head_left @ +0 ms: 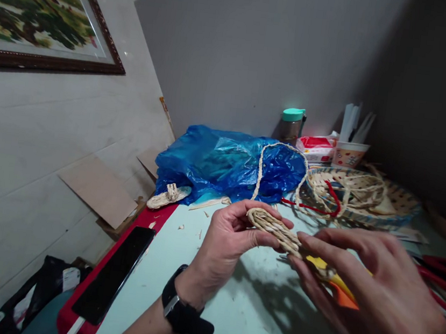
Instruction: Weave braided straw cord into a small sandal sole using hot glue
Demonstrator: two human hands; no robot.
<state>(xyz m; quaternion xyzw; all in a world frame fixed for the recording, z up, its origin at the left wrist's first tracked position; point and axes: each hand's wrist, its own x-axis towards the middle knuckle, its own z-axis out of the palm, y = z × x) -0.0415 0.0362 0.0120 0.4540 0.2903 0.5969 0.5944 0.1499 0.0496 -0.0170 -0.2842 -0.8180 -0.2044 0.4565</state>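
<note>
A woven straw piece (274, 228) is being pinched by the left hand (234, 239), while a blurred yellow-orange object (340, 290) is seemingly being clasped by the right hand (375, 286).

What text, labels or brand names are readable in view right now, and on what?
Nothing legible.
Red-and-white box: print too blurred.
Paper cup: pattern only, no readable words.
White tag on black bag: too small.
Phone: screen dark.
Woven straw piece in left hand: no writing.
</note>
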